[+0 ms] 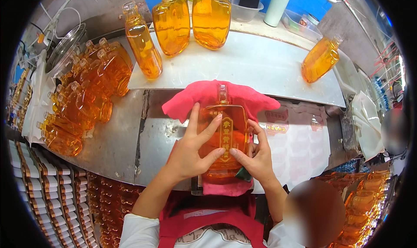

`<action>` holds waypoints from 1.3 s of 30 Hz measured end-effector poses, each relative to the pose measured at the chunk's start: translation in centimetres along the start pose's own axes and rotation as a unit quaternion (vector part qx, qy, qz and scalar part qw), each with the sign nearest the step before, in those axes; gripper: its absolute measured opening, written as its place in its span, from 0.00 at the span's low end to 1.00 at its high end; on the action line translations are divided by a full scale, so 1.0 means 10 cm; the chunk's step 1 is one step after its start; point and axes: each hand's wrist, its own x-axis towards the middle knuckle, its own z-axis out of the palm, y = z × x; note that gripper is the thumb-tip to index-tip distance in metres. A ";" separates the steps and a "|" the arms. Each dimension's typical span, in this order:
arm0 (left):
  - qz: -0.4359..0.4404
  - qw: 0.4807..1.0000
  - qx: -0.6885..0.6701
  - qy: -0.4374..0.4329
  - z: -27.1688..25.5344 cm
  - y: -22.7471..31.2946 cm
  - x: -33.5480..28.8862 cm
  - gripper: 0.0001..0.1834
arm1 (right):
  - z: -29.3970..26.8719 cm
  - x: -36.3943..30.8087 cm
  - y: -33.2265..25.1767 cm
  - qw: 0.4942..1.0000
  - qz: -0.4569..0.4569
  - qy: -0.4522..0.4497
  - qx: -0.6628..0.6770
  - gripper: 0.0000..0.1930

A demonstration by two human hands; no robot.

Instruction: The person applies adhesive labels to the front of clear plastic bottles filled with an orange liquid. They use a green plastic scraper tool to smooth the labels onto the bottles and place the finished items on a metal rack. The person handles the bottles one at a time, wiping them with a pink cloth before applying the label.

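A flat glass bottle (210,169) of amber liquid lies on its back, its neck pointing away from me, on a bright pink cloth (186,101). Gold lettering in a long frame, apparently a clear label (226,137), runs down its front. My left hand (191,150) rests on the bottle with its fingers spread, forefinger and thumb tip touching the label. My right hand (257,154) grips the bottle's right side with curled fingers, its thumb pressed on the label's lower part. A small dark green piece (244,174) shows beside the right palm; whether that hand holds it is unclear.
A printed label sheet (295,143) lies to the right. Several amber bottles (93,83) crowd the left; others, including one bottle (171,24), stand along the back. At the back right is a single bottle (320,59). Crates of bottles (360,204) sit lower right.
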 end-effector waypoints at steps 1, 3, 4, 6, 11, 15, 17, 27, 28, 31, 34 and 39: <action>-0.008 1.000 -0.013 0.000 0.01 0.01 0.00 0.39 | 0.01 0.00 0.01 1.000 -0.001 0.002 0.004 0.43; -0.014 0.999 -0.029 0.003 0.02 0.01 0.00 0.39 | 0.02 0.01 0.04 1.000 -0.003 0.005 0.013 0.43; -0.012 0.999 -0.031 0.006 0.02 0.00 0.00 0.40 | 0.02 0.02 0.04 1.000 0.001 0.003 0.013 0.43; -0.010 0.999 -0.033 0.009 0.01 -0.01 0.00 0.40 | 0.02 0.03 0.03 1.000 0.008 0.000 0.013 0.43; -0.007 0.999 -0.038 0.010 0.01 -0.02 0.01 0.40 | 0.02 0.04 0.01 1.000 0.020 -0.009 0.022 0.43; -0.013 0.999 -0.028 0.007 -0.01 -0.02 0.00 0.40 | 0.03 0.05 0.02 0.998 0.015 -0.005 0.057 0.41; 0.009 1.000 0.015 0.014 -0.01 -0.03 0.00 0.40 | -0.06 0.05 0.13 0.996 0.037 -0.002 0.077 0.39; -0.038 0.998 -0.045 0.012 -0.02 -0.03 -0.03 0.40 | -0.68 -0.07 0.35 0.906 0.306 0.018 0.291 0.17; -0.040 0.998 -0.043 0.012 -0.02 -0.03 -0.03 0.40 | -0.71 -0.05 0.28 0.908 0.276 0.014 0.314 0.22; -0.039 0.999 -0.033 0.010 -0.03 -0.03 -0.02 0.41 | -0.61 -0.02 -0.18 0.960 0.148 -0.025 0.237 0.25; -0.028 0.999 -0.023 0.010 -0.02 -0.06 -0.03 0.42 | -0.39 0.03 -0.37 0.997 -0.012 -0.075 0.010 0.22; 0.000 0.998 -0.054 0.025 0.00 -0.13 -0.03 0.47 | 0.05 0.47 -0.80 0.915 -0.260 -0.123 -0.282 0.16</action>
